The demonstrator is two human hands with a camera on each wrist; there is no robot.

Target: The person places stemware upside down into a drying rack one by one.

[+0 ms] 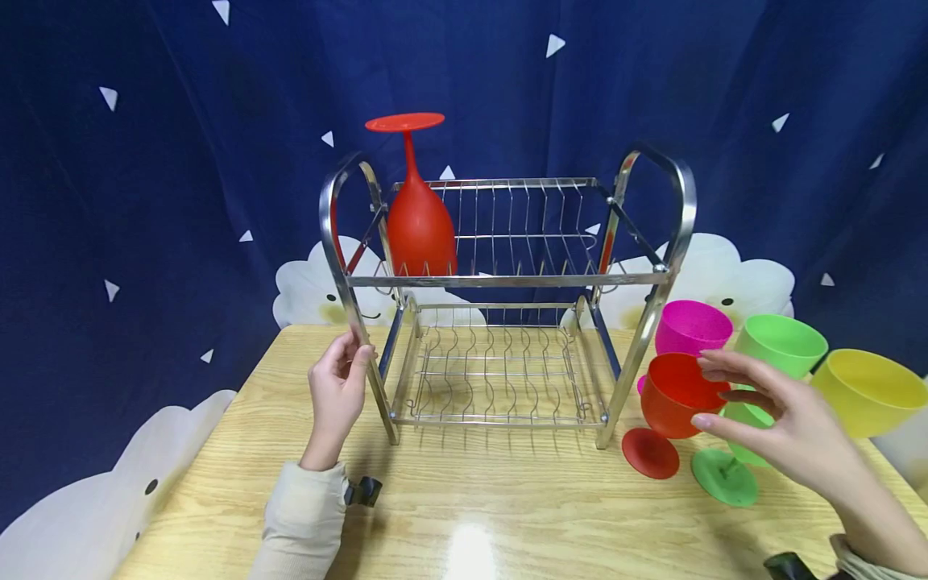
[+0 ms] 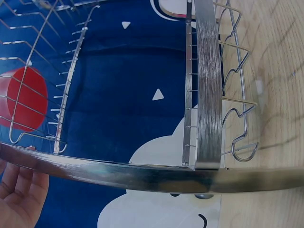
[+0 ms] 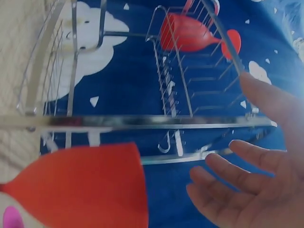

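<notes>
Pinching rack post point(image 1: 377, 385): left hand point(image 1: 337, 393). Right hand point(image 1: 792, 427) spread, just beside red goblet point(image 1: 673, 409) standing on counter point(image 1: 565, 503). Second red goblet point(image 1: 421, 221) upside down on upper tier point(image 1: 522, 281).

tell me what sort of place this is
Probably a makeshift tabletop setup rather than a working kitchen: a patterned blue curtain hangs behind a wood-grained table, where a metal dish rack stands.

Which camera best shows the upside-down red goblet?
The head view: the upside-down red goblet shows clearly, foot to bowl. The right wrist view shows it sideways, partly behind the dish rack; the left wrist view, only part of its bowl.
</notes>
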